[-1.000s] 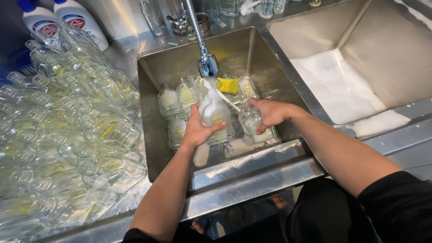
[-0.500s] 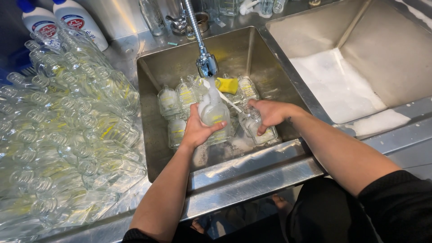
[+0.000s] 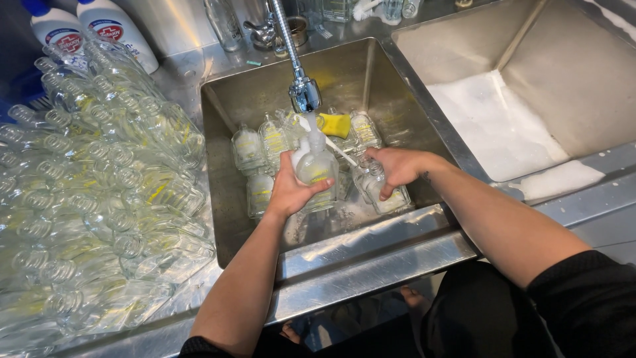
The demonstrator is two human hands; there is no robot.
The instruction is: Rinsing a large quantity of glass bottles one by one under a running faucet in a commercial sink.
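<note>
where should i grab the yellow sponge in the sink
Probably by its near long edge, coming from above and the front. The sponge lies flat at the back of the sink, just right of the tap head, with bottles crowding its left. The left hand has its grip on a bottle, so the right hand is nearer.

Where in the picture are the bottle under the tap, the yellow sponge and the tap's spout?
bottle under the tap (image 3: 317, 167), head view, on its glass body.
yellow sponge (image 3: 334, 124), head view, on its top face.
tap's spout (image 3: 305, 96), head view, on its metal nozzle.
</note>
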